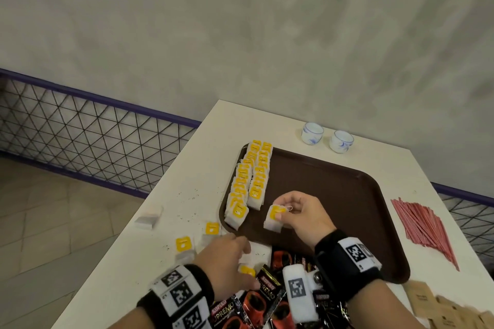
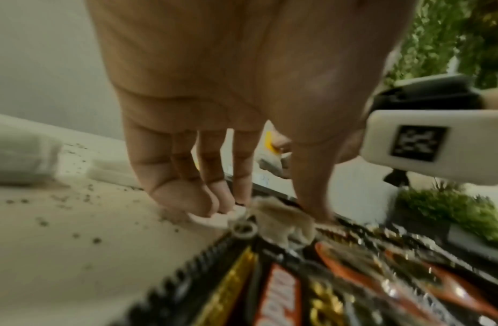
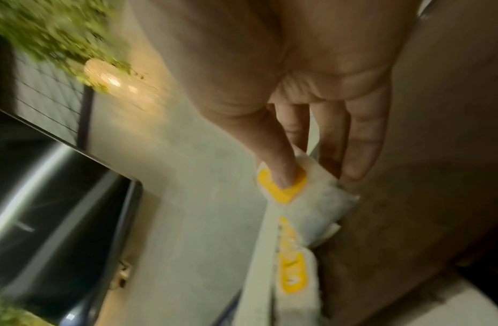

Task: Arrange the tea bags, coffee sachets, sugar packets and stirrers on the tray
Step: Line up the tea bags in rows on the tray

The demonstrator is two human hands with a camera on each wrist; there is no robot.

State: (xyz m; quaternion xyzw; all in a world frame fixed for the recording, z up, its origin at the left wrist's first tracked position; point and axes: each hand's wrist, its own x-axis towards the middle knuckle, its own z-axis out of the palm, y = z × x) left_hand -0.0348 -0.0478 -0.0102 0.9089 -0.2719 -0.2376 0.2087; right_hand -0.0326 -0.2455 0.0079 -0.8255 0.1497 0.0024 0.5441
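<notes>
The brown tray (image 1: 347,189) holds two rows of tea bags (image 1: 248,181) with yellow tags along its left side. Over the tray's near left part, my right hand (image 1: 283,212) pinches one tea bag (image 1: 272,219); the thumb (image 3: 281,167) lies on its yellow tag. My left hand (image 1: 244,248) reaches down at the tray's near left corner. Its straight fingertips (image 2: 208,207) touch a white tea bag (image 2: 211,220), and a crumpled tea bag (image 2: 281,220) lies between fingers and thumb. Black and red coffee sachets (image 1: 267,299) are piled under my wrists.
Loose tea bags (image 1: 184,247) lie on the white table left of the tray. Red stirrers (image 1: 425,227) are heaped to the tray's right, brown sugar packets (image 1: 441,307) at the near right. Two small cups (image 1: 312,133) stand behind the tray. Tea crumbs dot the table.
</notes>
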